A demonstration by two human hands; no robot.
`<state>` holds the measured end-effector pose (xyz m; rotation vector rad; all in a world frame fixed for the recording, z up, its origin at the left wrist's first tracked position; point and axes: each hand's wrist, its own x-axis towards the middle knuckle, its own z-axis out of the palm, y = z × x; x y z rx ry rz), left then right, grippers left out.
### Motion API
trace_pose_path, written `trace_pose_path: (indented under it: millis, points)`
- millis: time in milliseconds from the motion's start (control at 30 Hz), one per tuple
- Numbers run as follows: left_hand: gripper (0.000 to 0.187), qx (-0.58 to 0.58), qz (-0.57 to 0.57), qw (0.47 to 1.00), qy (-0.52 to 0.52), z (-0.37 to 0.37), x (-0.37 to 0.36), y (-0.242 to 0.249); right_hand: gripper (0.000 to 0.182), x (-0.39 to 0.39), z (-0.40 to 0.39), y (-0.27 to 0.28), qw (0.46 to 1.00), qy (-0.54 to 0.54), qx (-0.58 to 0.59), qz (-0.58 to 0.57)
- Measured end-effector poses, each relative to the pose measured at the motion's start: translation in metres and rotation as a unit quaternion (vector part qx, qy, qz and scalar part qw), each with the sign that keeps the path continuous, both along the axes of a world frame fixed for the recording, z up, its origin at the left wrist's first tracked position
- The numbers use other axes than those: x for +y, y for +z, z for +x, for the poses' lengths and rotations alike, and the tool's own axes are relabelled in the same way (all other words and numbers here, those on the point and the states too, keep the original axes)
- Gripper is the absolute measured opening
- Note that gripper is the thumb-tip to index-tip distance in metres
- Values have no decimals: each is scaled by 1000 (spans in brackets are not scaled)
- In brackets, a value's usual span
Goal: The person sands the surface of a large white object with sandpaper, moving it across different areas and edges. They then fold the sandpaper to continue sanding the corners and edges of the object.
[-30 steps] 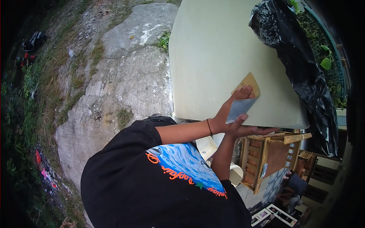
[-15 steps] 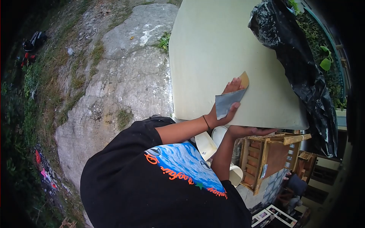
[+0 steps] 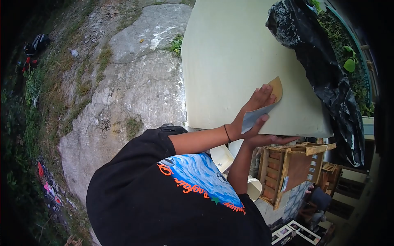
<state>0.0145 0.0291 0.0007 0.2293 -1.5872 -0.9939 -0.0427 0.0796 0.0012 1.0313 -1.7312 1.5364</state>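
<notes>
We see the left hand (image 3: 251, 105) partly curled, fingers close together, gripping the sandpaper sheet (image 3: 255, 116) between thumb and fingers; the sheet lies against the pale panel (image 3: 230, 61), its tan end poking out past the fingertips. Below it we see the right hand (image 3: 266, 140) nearly flat, fingers stretched along the panel's near edge, with wooden furniture (image 3: 297, 166) just beyond them and crumpled black plastic (image 3: 324, 69) farther to the right.
</notes>
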Motion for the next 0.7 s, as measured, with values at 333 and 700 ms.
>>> trace_pose_path:
  millis: [333, 700]
  points:
    - [50, 11, 249, 968, 38, -9, -4, -57, 77, 0, -5, -5, 997, 64, -16, -41]
    - [47, -44, 446, 894, -18, -6, -15, -69, 77, 1, -4, -1, 1000, 17, 4, -22]
